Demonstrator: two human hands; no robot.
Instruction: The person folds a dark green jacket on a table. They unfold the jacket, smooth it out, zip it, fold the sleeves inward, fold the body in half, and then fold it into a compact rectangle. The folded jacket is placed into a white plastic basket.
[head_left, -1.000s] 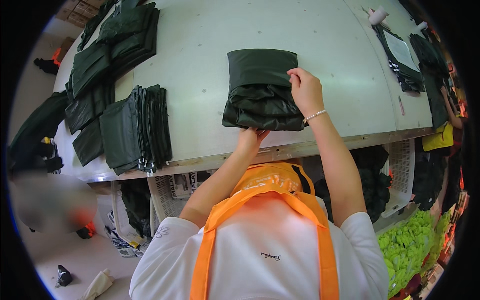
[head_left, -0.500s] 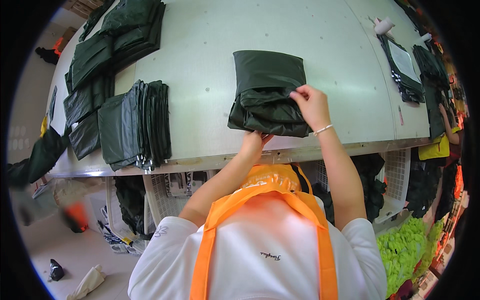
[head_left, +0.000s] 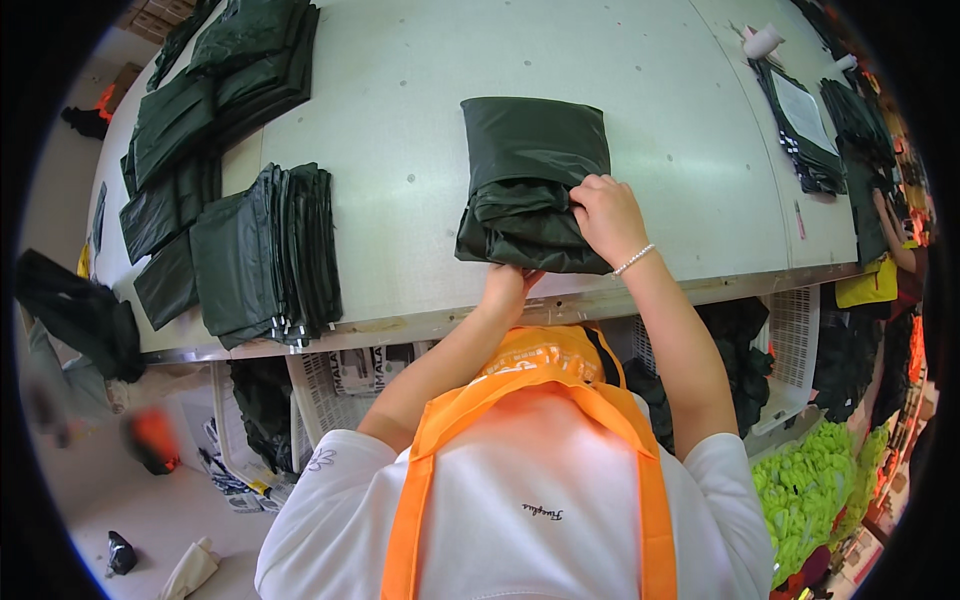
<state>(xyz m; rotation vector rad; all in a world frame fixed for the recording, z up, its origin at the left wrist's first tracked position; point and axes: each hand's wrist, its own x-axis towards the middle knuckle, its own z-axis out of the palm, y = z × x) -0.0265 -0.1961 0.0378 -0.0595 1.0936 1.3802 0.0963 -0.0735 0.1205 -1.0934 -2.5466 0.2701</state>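
Note:
A dark green garment [head_left: 530,165] lies partly folded on the white table [head_left: 400,90], near its front edge. My right hand [head_left: 605,215] grips a bunched fold of it at the garment's lower right. My left hand [head_left: 508,285] sits at the table's front edge, its fingers tucked under the garment's near hem, so most of them are hidden. An orange strap hangs over my white shirt below.
A stack of folded dark green pieces [head_left: 265,255] stands at the table's left front, with more piles [head_left: 215,75] behind it. Dark items and papers [head_left: 800,125] lie at the right edge. White baskets [head_left: 790,330] sit under the table. Another person's arm [head_left: 895,245] is at far right.
My right hand has moved down and left along the garment, pulling the fold toward the front edge. The left hand stays under the near hem.

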